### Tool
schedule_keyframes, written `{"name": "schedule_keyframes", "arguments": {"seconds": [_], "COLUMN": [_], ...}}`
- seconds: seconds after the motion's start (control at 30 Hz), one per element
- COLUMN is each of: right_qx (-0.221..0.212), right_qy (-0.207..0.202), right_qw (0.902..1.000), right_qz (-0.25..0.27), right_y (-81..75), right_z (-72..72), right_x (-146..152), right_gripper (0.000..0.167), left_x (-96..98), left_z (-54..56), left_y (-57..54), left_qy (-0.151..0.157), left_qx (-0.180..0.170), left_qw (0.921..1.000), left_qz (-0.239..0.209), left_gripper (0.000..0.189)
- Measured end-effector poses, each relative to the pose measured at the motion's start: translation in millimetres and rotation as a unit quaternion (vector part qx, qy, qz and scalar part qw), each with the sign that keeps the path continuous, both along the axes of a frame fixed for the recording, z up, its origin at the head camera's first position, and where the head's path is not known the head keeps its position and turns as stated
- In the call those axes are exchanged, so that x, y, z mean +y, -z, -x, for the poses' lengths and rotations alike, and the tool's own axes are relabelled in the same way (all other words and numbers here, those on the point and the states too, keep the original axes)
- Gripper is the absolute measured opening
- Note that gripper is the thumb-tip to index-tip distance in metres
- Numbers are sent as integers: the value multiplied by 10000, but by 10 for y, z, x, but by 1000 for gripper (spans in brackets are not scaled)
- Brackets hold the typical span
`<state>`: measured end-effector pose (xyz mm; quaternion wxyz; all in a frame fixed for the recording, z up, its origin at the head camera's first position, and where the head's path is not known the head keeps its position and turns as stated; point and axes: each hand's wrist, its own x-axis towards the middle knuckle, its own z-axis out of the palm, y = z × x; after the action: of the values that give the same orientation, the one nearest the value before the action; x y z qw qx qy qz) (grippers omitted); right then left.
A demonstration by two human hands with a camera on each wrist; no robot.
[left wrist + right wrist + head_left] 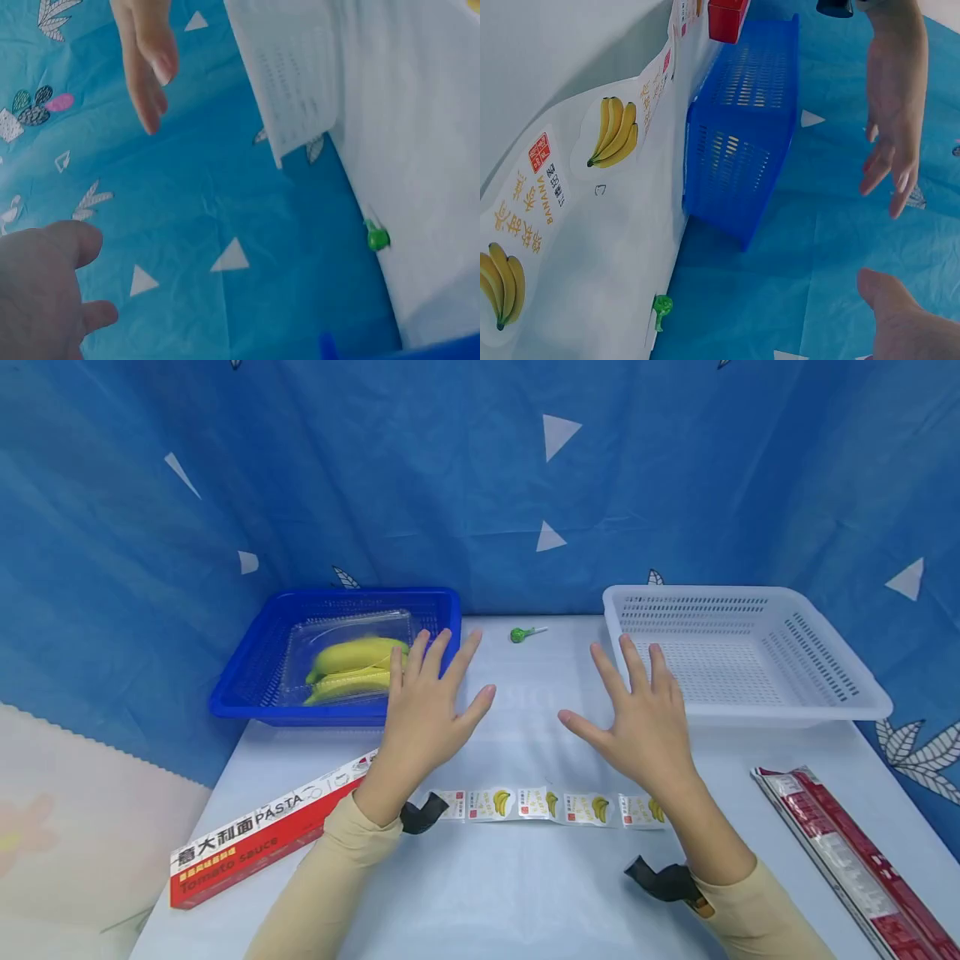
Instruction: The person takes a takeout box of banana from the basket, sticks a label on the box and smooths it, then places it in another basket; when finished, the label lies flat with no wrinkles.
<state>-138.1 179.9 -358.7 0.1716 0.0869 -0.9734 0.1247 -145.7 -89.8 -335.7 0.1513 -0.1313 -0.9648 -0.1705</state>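
Observation:
Both hands hover over the table with fingers spread and nothing in them. In the head view my left hand (427,710) is near the front right corner of a blue basket (255,714), which holds a clear plastic box (300,639) with yellow bananas (352,656) inside. My right hand (645,727) is by the front left corner of a white basket (780,714) with a bare floor. Below the hands lies a strip of banana stickers (491,804), partly hidden by the wrists. A green lollipop (519,634) lies at the back between the baskets.
A red and white pasta box (255,831) lies slanted at the left, partly behind the left wrist. At the right edge lies a long red and silver package (847,860). A blue patterned cloth (480,485) hangs behind the table.

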Motion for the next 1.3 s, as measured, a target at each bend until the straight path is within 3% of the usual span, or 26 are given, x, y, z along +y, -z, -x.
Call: {"name": "schedule_keyframes", "arguments": {"seconds": [0.17,0.27,0.53,0.8,0.97,1.17,1.3], "right_qx": [-1,34,84,-24,-211,-369,-562], "right_qy": [-52,-115,-287,-430,-573,-806,-980], "right_qw": [10000,9999,9993,9981,9951,9884,9829], "right_qz": [59,94,234,432,777,1231,1451], "right_y": [11,9,-3,-22,-28,-46,-83], "right_z": [23,42,95,175,243,349,421], "right_x": [-12,-14,-20,-61,-116,-226,-323], "right_gripper": [96,95,94,94,92,90,89], "left_x": [-271,-479,-1091,-1673,-1991,-2250,-2382], "left_z": [-45,-51,-100,-133,-116,-68,-48], "left_y": [-62,-135,-307,-254,-165,-5,136], "left_qy": [-219,-488,-1212,-1267,-1336,-1408,-1511], "left_qx": [487,548,-343,-1218,-1827,-2711,-2966], "left_qw": [9970,9949,9894,9795,9640,9300,9134], "left_qz": [-561,-698,-722,-982,-1396,-2046,-2342], "left_gripper": [65,66,76,91,101,106,107]}}
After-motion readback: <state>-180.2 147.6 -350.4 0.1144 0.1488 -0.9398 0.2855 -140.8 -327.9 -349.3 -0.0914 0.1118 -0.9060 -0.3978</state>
